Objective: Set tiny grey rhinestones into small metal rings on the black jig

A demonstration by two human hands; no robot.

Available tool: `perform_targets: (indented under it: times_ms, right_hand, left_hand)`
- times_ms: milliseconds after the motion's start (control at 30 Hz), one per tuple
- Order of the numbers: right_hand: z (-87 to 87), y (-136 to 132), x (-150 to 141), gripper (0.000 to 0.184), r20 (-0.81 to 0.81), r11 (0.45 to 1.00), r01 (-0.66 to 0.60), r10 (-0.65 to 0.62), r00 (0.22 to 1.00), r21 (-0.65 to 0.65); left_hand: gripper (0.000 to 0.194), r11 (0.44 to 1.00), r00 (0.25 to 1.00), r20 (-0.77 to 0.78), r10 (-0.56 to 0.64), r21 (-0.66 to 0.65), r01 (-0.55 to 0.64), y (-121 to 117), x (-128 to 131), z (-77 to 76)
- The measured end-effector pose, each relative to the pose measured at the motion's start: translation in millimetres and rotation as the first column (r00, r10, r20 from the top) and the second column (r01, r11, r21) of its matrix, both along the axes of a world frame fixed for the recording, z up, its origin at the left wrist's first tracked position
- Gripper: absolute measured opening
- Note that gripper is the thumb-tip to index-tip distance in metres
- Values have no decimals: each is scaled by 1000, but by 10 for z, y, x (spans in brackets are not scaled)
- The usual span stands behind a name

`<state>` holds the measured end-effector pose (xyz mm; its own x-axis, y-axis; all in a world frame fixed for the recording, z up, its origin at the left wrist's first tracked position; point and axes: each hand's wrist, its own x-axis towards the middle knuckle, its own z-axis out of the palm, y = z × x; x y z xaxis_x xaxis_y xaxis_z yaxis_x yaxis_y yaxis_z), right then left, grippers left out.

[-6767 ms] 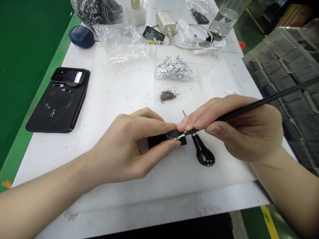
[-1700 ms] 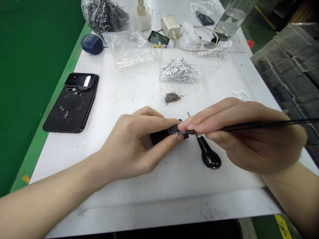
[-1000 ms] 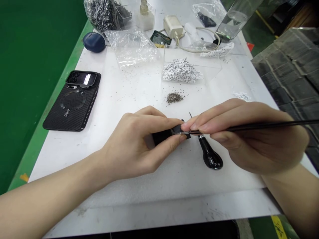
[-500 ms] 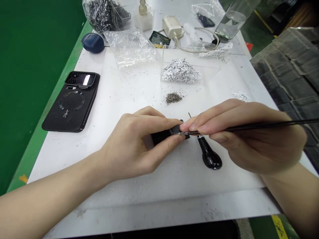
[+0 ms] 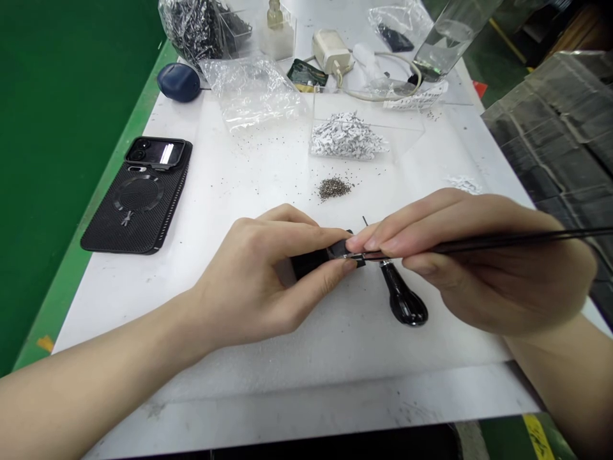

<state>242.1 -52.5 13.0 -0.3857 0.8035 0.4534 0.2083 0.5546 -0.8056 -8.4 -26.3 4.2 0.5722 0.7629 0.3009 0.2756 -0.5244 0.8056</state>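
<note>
Between thumb and fingers, my left hand (image 5: 268,275) grips a small black part (image 5: 309,262), mostly covered by the hand. My right hand (image 5: 483,255) is closed around dark tweezers (image 5: 507,240), held like a pen. Their tips meet the black part close to my left thumb; whether a tiny piece sits in them I cannot make out. Under the right fingers lies a screwdriver with a glossy black bulb handle (image 5: 406,297), its thin shaft pointing away. Beyond the hands is a small heap of tiny metal screws (image 5: 334,188).
A clear tray (image 5: 313,144) holds small white pieces (image 5: 349,137). A black phone (image 5: 138,198) lies on the left, near a dark blue bulb (image 5: 178,82). Plastic bags (image 5: 253,92), a white charger (image 5: 330,50) and a tilted clear bottle (image 5: 450,41) stand at the back.
Hardly anything differs. My right hand and the tweezers have shifted very slightly; my left hand keeps its hold on the black part.
</note>
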Motion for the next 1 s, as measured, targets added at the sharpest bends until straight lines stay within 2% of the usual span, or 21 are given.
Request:
perform_targets:
  times_ms: [300,600,833,1000]
  right_hand:
    - [-65,-23,43,31,-16,999,-11,11,1000,-46]
    - [-57,-10,48,25,-7,999,-24,24,1000,-28]
    - [-46,1,40,31,-9,1000,-29,29,1000,-11]
    - [-16,17,20,26,-7,1000,-13,13,1000,-5]
  left_hand:
    - [16,1000,1000,0,2,-6,-2,2,6,-1]
    - [17,1000,1000,8,3,-1,-3,6,7,-3]
    - [17,1000,1000,1,2,-13,-2,8,5,-8]
    - [15,1000,1000,5,3,-15,-3,1,-3,3]
